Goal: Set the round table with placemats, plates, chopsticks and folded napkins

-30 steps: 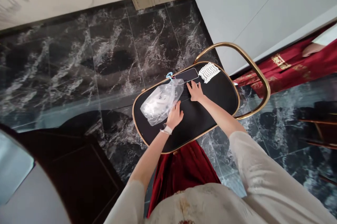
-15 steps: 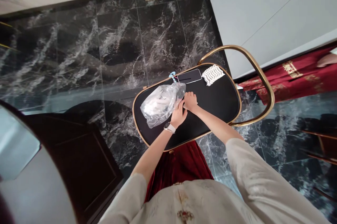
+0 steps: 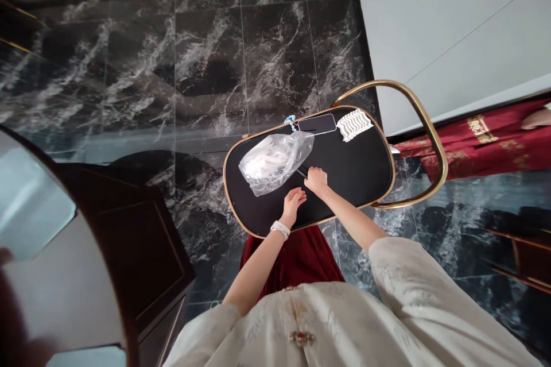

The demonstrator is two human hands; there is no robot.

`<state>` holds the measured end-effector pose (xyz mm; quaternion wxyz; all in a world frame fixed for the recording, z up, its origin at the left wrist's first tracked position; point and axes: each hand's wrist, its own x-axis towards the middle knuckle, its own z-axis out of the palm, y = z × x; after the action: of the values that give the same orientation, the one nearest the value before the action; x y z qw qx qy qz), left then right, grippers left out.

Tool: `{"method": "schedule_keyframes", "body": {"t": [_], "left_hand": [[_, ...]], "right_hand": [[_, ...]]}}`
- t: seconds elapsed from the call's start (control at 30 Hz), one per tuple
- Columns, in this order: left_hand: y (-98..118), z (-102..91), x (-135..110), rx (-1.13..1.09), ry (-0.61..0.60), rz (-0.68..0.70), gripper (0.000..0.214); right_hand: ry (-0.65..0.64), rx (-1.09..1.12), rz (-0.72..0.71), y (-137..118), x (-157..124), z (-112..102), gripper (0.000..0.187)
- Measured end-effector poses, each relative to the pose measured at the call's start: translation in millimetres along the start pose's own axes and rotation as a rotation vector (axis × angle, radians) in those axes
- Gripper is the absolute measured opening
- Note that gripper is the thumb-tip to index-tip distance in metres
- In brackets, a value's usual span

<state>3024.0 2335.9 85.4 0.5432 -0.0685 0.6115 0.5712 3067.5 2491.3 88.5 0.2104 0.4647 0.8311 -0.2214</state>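
A black oval tray (image 3: pixel 353 166) with a thin gold rim holds everything in front of me. On its left half lies a clear plastic bag (image 3: pixel 273 161) of white items. My right hand (image 3: pixel 316 180) is curled at the bag's lower right edge, its fingertips at thin black pieces (image 3: pixel 302 171). Whether it grips them is unclear. My left hand (image 3: pixel 293 205) rests on the bare tray just below the bag, with a white wristband (image 3: pixel 280 230). Farther away lie a dark phone (image 3: pixel 316 123), a white wavy-edged sheet (image 3: pixel 354 124) and a small blue beaded cord (image 3: pixel 291 120).
A curved gold handle (image 3: pixel 424 126) rises from the tray's far right. Black veined marble floor (image 3: pixel 206 68) lies beneath. At right, a person's red embroidered robe (image 3: pixel 477 143) and hand (image 3: pixel 536 119) show. Dark wooden furniture (image 3: pixel 124 223) stands at left.
The bag now lies more level and no longer touches my left hand, which has drawn back toward the tray's near edge. My right hand has moved slightly nearer me.
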Motion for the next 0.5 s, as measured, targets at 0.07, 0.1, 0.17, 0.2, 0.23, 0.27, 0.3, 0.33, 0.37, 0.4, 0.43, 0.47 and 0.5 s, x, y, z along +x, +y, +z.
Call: {"method": "schedule_keyframes", "body": {"t": [0.07,0.1,0.17,0.2,0.23,0.27,0.3,0.33,0.37,0.4,0.43,0.47,0.5], "left_hand": [[5,9.3,5,-0.034,0.009,-0.052,0.032],[7,14.7,8,-0.039,0.001,-0.076,0.032],[9,25.4,13,-0.047,0.002,-0.116,0.033],[10,30.0,14,-0.057,0.031,-0.130,0.032],[10,33.6,15,-0.072,0.091,-0.142,0.031],[9,35.8,15,-0.089,0.173,-0.152,0.030],[9,36.7,15,-0.110,0.253,-0.161,0.029],[9,36.1,14,-0.129,0.309,-0.171,0.029],[9,34.1,12,-0.145,0.330,-0.182,0.030],[9,31.0,10,-0.157,0.319,-0.192,0.033],[8,26.9,7,-0.164,0.279,-0.197,0.036],[7,22.3,4,-0.165,0.226,-0.196,0.041],[6,17.2,0,-0.157,0.173,-0.192,0.045]], "right_hand": [[-0.018,0.015,-0.015,-2,-17,4,0.033],[-0.042,0.041,-0.015,-4,-28,7,0.034],[-0.111,0.132,-0.026,-5,-53,16,0.038],[-0.149,0.193,-0.068,-3,-64,20,0.041],[-0.197,0.257,-0.154,1,-72,21,0.044],[-0.243,0.319,-0.267,9,-75,18,0.046],[-0.265,0.375,-0.380,21,-72,10,0.047],[-0.245,0.419,-0.458,37,-62,-2,0.047],[-0.194,0.443,-0.493,55,-46,-19,0.048],[-0.053,0.444,-0.423,75,-24,-39,0.050],[0.117,0.408,-0.280,95,3,-61,0.058],[0.259,0.344,-0.105,115,33,-83,0.074],[0.362,0.275,0.072,131,64,-102,0.094]]}}
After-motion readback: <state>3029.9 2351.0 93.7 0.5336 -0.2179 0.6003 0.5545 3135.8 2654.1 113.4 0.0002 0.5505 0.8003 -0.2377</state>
